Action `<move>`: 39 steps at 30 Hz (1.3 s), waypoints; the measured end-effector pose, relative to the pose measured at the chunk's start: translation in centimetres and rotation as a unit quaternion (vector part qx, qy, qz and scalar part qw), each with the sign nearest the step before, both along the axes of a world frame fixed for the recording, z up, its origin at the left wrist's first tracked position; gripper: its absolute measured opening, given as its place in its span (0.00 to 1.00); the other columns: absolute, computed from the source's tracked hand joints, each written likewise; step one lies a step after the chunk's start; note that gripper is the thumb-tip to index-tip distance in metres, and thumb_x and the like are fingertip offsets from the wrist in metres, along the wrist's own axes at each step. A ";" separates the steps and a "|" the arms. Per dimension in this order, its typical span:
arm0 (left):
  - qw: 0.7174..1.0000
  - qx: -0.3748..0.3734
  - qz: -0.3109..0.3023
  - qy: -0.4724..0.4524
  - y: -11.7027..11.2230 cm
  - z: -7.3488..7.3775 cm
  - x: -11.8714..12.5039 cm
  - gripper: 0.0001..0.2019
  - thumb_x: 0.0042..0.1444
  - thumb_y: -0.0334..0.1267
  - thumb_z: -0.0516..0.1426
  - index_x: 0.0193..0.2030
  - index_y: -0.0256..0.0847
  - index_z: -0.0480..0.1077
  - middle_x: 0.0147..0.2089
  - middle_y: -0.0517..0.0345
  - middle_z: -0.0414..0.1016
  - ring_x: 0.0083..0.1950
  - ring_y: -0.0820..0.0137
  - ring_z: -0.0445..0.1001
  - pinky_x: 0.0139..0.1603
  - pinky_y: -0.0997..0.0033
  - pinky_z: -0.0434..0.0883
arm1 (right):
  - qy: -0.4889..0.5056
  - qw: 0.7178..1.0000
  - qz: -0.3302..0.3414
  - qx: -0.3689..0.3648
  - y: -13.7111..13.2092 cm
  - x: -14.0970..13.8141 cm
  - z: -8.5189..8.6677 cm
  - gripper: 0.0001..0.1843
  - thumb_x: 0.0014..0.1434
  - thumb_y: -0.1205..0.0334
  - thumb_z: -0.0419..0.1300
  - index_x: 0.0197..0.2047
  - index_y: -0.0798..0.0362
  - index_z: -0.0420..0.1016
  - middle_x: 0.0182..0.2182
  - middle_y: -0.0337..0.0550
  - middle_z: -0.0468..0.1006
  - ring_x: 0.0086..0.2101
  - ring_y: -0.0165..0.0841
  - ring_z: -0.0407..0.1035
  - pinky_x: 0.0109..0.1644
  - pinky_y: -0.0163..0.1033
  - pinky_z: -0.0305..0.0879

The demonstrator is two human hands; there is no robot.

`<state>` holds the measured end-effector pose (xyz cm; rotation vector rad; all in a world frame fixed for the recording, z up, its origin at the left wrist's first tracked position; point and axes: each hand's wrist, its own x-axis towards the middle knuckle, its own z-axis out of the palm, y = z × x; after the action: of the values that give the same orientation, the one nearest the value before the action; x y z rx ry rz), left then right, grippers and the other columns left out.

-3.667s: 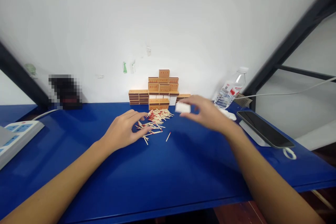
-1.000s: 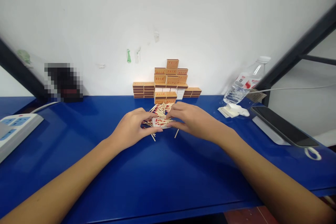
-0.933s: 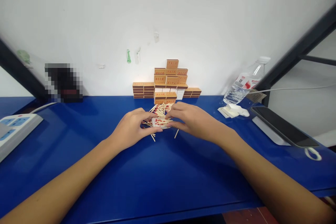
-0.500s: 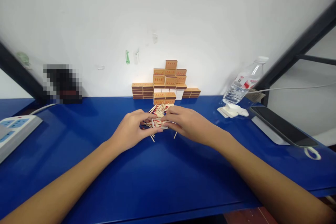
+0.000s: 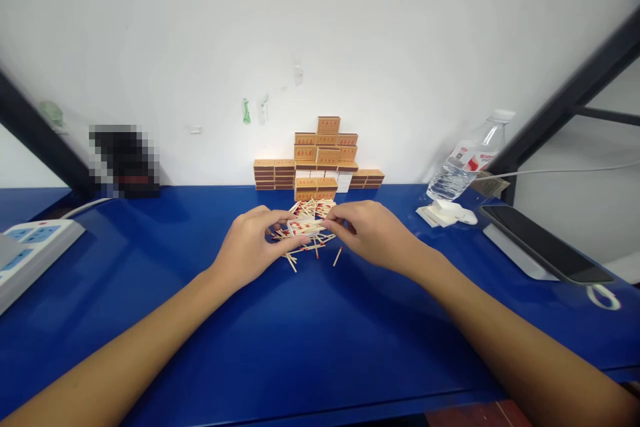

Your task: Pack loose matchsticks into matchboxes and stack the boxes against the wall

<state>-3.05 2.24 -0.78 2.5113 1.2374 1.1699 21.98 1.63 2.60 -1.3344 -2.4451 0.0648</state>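
Observation:
My left hand (image 5: 253, 237) grips a small white matchbox tray (image 5: 292, 227) by its left end, thumb in front and fingers behind. Red-tipped matchsticks (image 5: 306, 227) lie in the tray. At the tray's right end, my right hand (image 5: 367, 230) has thumb and forefinger pinched together on the ends of matchsticks; how many is too small to tell. A loose heap of matchsticks (image 5: 317, 207) spreads behind and under the tray. A single matchstick (image 5: 338, 256) lies in front of my right fingertips.
Stacked matchboxes (image 5: 327, 155) stand against the wall behind the heap. To the right are a tilted water bottle (image 5: 463, 160), a white plastic piece (image 5: 445, 212) and a phone (image 5: 545, 240) on a stand. A power strip (image 5: 43, 247) is at the left on the blue table (image 5: 310, 333).
My right hand has drawn back slightly to the right, uncovering more of the tray and its matchsticks. My left hand keeps its grip on the tray. The view has shifted slightly.

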 end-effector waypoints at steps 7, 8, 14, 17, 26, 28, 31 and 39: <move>0.999 0.025 -0.027 0.007 0.1 -0.2 0.0 0.22 0.57 0.54 0.69 0.50 0.39 0.81 0.39 0.53 0.82 0.36 0.67 0.77 0.38 0.66 0.75 | 0.022 0.998 0.043 0.034 -0.2 -0.3 -0.7 0.11 0.74 0.62 0.52 0.43 0.53 0.75 0.39 0.47 0.82 0.36 0.35 0.73 0.40 0.40 0.61; 0.999 0.026 -0.025 0.004 0.1 -0.3 0.0 0.22 0.57 0.54 0.69 0.50 0.40 0.81 0.39 0.53 0.82 0.36 0.67 0.77 0.38 0.66 0.75 | 0.029 0.998 0.041 0.037 -0.2 -0.2 -0.6 0.11 0.74 0.61 0.52 0.45 0.53 0.75 0.39 0.46 0.82 0.36 0.35 0.73 0.39 0.39 0.61; 0.999 0.018 -0.030 0.007 0.1 -0.3 0.0 0.22 0.58 0.55 0.68 0.50 0.40 0.81 0.39 0.53 0.82 0.36 0.67 0.76 0.38 0.66 0.75 | 0.071 0.996 0.041 0.026 -0.3 -0.4 -0.4 0.12 0.75 0.60 0.52 0.53 0.53 0.75 0.46 0.48 0.83 0.40 0.37 0.75 0.41 0.40 0.64; 0.999 0.023 -0.041 0.002 0.0 -0.2 0.0 0.23 0.57 0.55 0.68 0.51 0.40 0.81 0.39 0.53 0.82 0.35 0.67 0.76 0.38 0.66 0.74 | 0.101 0.992 0.067 0.035 -0.6 -0.8 -0.5 0.09 0.73 0.63 0.54 0.50 0.53 0.76 0.45 0.47 0.83 0.38 0.34 0.74 0.41 0.39 0.65; 0.999 0.010 -0.041 -0.009 -0.1 0.0 0.1 0.22 0.57 0.54 0.69 0.51 0.40 0.81 0.38 0.55 0.81 0.34 0.68 0.76 0.37 0.67 0.73 | 0.090 0.990 0.107 0.021 -0.7 -0.5 -0.4 0.08 0.71 0.58 0.60 0.47 0.53 0.75 0.38 0.43 0.80 0.32 0.31 0.69 0.38 0.36 0.61; 0.999 0.011 -0.040 -0.009 0.0 -0.1 0.1 0.23 0.56 0.54 0.69 0.51 0.40 0.81 0.37 0.55 0.81 0.34 0.68 0.75 0.36 0.67 0.73 | 0.085 0.991 0.101 0.009 -0.6 -0.3 -0.3 0.08 0.70 0.58 0.61 0.47 0.53 0.75 0.37 0.42 0.81 0.31 0.31 0.69 0.38 0.36 0.61; 0.999 0.015 -0.035 -0.010 0.0 -0.1 0.1 0.22 0.55 0.53 0.70 0.50 0.40 0.81 0.37 0.55 0.81 0.34 0.69 0.75 0.36 0.67 0.72 | 0.096 0.993 0.071 -0.007 -0.7 -0.3 -0.1 0.09 0.69 0.55 0.63 0.43 0.52 0.74 0.35 0.40 0.81 0.30 0.30 0.69 0.36 0.37 0.59; 0.999 -0.024 -0.024 -0.032 -0.1 -0.1 0.2 0.22 0.54 0.51 0.71 0.50 0.41 0.82 0.36 0.55 0.81 0.32 0.70 0.76 0.35 0.68 0.74 | 0.117 0.987 0.106 -0.001 -1.0 -0.4 0.0 0.06 0.69 0.60 0.61 0.47 0.52 0.71 0.38 0.41 0.80 0.32 0.31 0.70 0.37 0.37 0.61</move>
<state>-2.85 2.17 -0.86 2.4358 1.1693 1.1850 21.61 0.64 2.57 -0.9998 -2.3739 0.2619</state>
